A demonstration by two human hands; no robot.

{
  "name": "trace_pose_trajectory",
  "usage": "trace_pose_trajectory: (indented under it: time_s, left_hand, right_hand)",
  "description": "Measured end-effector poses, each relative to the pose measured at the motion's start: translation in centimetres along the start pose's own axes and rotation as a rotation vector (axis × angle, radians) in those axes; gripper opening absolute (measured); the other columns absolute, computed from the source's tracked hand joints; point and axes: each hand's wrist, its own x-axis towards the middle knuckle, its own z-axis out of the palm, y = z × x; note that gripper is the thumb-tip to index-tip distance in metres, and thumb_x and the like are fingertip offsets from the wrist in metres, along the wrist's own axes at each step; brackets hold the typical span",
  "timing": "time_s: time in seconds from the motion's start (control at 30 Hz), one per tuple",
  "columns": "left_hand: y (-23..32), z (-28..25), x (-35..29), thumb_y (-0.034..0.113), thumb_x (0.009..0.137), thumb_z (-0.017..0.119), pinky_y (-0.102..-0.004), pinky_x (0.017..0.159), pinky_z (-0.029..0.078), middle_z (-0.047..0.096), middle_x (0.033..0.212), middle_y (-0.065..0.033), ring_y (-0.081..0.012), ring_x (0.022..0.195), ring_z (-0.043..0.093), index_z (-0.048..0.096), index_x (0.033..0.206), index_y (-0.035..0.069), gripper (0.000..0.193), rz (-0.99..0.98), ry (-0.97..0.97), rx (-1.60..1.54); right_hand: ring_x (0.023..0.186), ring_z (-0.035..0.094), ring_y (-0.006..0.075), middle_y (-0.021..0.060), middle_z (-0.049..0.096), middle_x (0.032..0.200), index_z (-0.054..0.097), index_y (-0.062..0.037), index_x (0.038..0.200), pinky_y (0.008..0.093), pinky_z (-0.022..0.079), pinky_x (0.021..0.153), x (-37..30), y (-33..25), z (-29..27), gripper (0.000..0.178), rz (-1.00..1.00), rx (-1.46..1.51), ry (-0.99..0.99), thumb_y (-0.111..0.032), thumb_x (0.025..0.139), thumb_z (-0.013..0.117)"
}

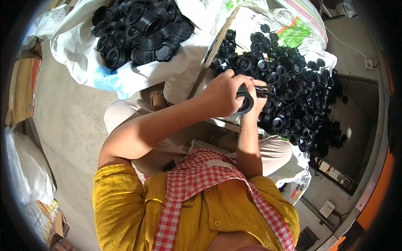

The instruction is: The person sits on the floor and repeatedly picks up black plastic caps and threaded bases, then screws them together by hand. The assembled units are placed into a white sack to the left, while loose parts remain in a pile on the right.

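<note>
In front of me my two hands are close together. My left hand is closed with its fingers curled over a black plastic threaded ring. Right beside it, my right hand is also closed, at the edge of a heap of small black plastic caps. Thin dark pieces stick out at its fingers; whether they are a tool or part of a cap, I cannot tell. The hands overlap and hide part of the ring.
A white woven sack at the far left holds a pile of larger black threaded caps. A wooden stick slants between the two piles. Cardboard and a plastic bag stand at the left; a wall socket is at the lower right.
</note>
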Motion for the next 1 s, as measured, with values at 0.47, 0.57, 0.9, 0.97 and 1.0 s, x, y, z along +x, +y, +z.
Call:
trace_pose_trajectory:
  time_s: [0.47, 0.57, 0.9, 0.97, 1.0]
  left_hand:
    - [0.0, -14.8, 0.2, 0.015, 0.063, 0.076, -0.0561, 0.100, 0.029, 0.037, 0.136, -0.0250, -0.0448, 0.124, 0.034, 0.050, 0.130, 0.019, 0.072, -0.196, 0.743, 1.224]
    - [-0.5, -13.8, 0.8, 0.017, 0.063, 0.078, -0.0635, 0.103, 0.023, 0.021, 0.146, -0.0282, -0.0568, 0.129, 0.019, 0.040, 0.138, 0.022, 0.085, -0.148, 0.758, 1.157]
    - [-2.4, -5.9, 1.3, 0.012, 0.073, 0.070, -0.0474, 0.104, 0.033, 0.040, 0.135, -0.0222, -0.0391, 0.129, 0.034, 0.055, 0.118, 0.003, 0.049, 0.009, 0.256, 0.616]
    - [-3.0, -4.9, 1.3, 0.013, 0.075, 0.069, -0.0454, 0.102, 0.037, 0.048, 0.128, -0.0225, -0.0374, 0.124, 0.042, 0.056, 0.117, 0.001, 0.046, -0.031, 0.198, 0.457]
    - [-3.3, -4.3, 1.7, 0.014, 0.076, 0.069, -0.0443, 0.100, 0.039, 0.052, 0.124, -0.0224, -0.0371, 0.120, 0.046, 0.056, 0.117, 0.001, 0.044, -0.043, 0.169, 0.376]
  right_hand:
    - [0.053, 0.051, 0.0102, -0.0001, 0.055, 0.066, 0.054, -0.0044, 0.077, 0.0275, 0.043, 0.047, 13.4, 7.0, 0.6, 0.021, 0.136, -0.570, 0.047, -0.014, 0.079, 0.072]
    - [0.051, 0.055, 0.0121, 0.0033, 0.059, 0.067, 0.055, -0.0046, 0.081, 0.0260, 0.039, 0.041, 17.0, 9.0, 1.9, 0.016, 0.153, -0.524, 0.078, -0.011, 0.079, 0.069]
    - [0.048, 0.054, 0.0162, 0.0074, 0.059, 0.065, 0.056, -0.0013, 0.086, 0.0306, 0.039, 0.040, 21.8, 14.9, 3.9, 0.019, 0.484, -0.722, -0.113, -0.016, 0.082, 0.067]
    - [0.049, 0.056, 0.0162, 0.0080, 0.061, 0.066, 0.060, -0.0014, 0.087, 0.0313, 0.044, 0.046, 21.5, 16.1, 1.4, 0.020, 0.262, -0.781, -0.058, -0.019, 0.082, 0.067]
    - [0.055, 0.060, 0.0197, 0.0087, 0.064, 0.070, 0.061, 0.0002, 0.091, 0.0328, 0.048, 0.055, 22.1, 17.7, -1.4, 0.022, 0.042, -0.853, 0.028, -0.020, 0.083, 0.065]
